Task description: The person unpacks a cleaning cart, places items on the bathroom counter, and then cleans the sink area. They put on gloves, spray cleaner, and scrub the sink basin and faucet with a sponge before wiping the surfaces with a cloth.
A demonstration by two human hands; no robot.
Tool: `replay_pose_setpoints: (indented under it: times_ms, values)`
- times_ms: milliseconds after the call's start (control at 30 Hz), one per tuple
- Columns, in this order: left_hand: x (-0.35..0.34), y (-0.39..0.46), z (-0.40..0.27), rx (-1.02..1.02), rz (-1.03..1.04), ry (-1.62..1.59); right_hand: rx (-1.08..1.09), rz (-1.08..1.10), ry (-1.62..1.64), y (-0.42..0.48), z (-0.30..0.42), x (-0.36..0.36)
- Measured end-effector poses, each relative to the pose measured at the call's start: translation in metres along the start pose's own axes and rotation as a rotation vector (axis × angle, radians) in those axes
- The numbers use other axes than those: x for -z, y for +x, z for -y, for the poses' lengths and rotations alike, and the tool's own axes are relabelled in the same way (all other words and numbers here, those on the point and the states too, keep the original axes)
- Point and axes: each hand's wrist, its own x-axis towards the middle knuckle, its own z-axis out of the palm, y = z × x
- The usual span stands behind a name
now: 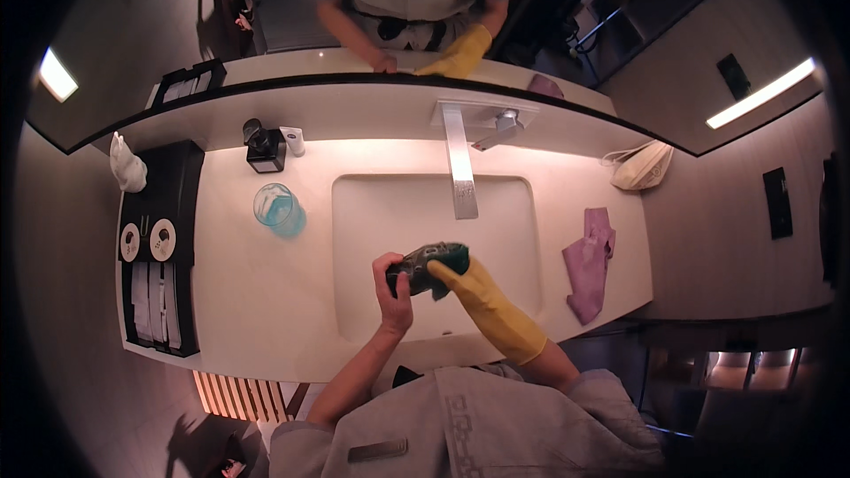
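Above the white sink basin (372, 212), my bare left hand (393, 295) grips the left end of a dark, shiny object (418, 269) with a pale pattern. Its exact kind is unclear, partly because my fingers cover it. My right hand (468, 282) wears a yellow rubber glove and presses a dark green cloth or scouring pad (455, 256) against the object's right end. Both hands are just in front of the tip of a flat chrome spout (459, 166), which extends from the wall.
A blue-tinted glass (277, 207), a black pump bottle (263, 147) and a white tube (293, 141) stand left. Beyond them is a black organizer (163, 179) with a white figurine (126, 164). A purple cloth (590, 265) and a beige drawstring pouch (641, 166) lie right. A mirror spans the back.
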Motion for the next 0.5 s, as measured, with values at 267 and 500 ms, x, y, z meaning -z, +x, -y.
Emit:
replay_pose_setpoints:
  times_ms: [267,500]
  values:
    - [0.035,0.0,-0.034,1.056,0.65,-0.861,0.252,-0.263,-0.423,-0.002,0.022,-0.025]
    - [-0.017,-0.008,-0.04,0.32,0.048,-0.252,0.1,-0.344,0.275,0.014,-0.033,-0.019]
